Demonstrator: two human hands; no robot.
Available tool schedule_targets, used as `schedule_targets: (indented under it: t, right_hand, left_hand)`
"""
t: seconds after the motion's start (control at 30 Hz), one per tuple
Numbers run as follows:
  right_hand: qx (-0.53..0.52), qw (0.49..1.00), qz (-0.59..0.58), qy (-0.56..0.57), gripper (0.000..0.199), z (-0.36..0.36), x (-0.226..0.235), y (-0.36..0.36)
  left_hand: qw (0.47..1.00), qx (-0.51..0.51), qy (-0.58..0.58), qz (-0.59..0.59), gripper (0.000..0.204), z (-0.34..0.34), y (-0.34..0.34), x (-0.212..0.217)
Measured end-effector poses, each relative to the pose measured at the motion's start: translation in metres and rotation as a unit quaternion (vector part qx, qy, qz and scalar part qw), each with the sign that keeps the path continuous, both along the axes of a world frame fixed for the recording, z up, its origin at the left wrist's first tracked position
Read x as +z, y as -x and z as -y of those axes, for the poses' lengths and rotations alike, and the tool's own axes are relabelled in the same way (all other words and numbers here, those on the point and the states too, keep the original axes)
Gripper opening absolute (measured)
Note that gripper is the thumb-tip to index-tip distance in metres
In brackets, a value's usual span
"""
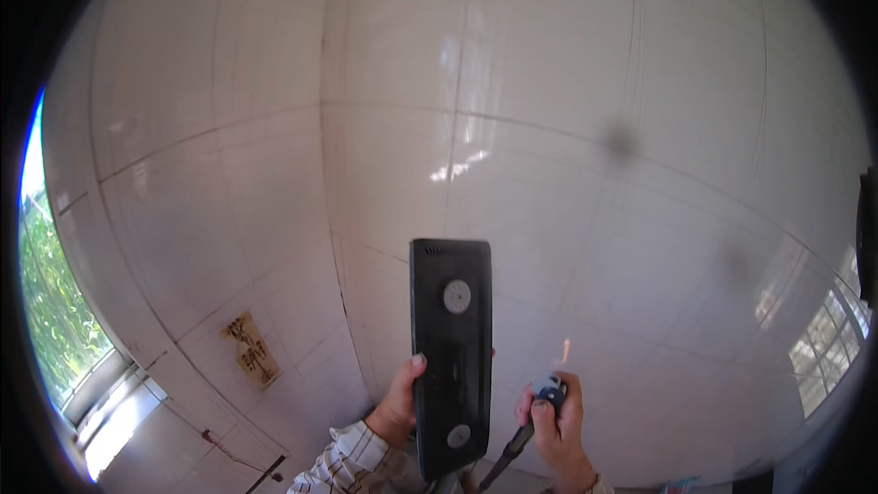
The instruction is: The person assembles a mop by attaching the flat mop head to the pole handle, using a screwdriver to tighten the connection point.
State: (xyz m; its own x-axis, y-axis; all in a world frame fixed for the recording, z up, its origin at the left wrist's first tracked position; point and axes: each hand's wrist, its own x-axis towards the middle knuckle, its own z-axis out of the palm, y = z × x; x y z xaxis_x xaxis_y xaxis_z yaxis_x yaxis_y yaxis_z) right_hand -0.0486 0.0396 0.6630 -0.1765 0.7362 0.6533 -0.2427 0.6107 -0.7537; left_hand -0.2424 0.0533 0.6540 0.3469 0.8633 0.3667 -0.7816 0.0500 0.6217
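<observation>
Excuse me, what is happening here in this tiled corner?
A person holds a long flat black panel upright in front of a white tiled wall, the left hand gripping its left edge. The right hand is closed around a slim dark tool with a blue-tipped handle, just right of the panel.

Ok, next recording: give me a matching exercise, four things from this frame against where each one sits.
Things:
1. flat black rectangular panel with two round grey discs
2. slim dark-handled tool with a blue and white tip
3. small brownish paper sticker
4. window with green leaves outside

Places:
A. stuck on the white tiled wall, lower left
B. far left edge of the view
C. in the left hand, held upright
D. in the right hand

Pairs: 1-C, 2-D, 3-A, 4-B
</observation>
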Motion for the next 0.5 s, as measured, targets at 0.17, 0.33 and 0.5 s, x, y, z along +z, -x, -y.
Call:
schedule_targets:
  t: [0.17,0.33,0.5]
  right_hand:
    - [0.006,1.0,0.011,-0.024,0.029,-0.006,0.006,-0.01]
    - [0.032,0.999,-0.033,0.021,0.044,-0.001,0.014,-0.033]
    - [0.118,0.989,-0.05,0.07,0.058,0.008,0.013,-0.046]
  left_hand:
    - [0.999,0.026,-0.01,0.026,0.081,-0.003,-0.009,0.007]
    - [0.999,0.022,-0.014,0.031,0.085,-0.002,-0.032,0.02]
    - [0.999,-0.001,-0.037,-0.03,0.085,0.006,-0.04,0.013]
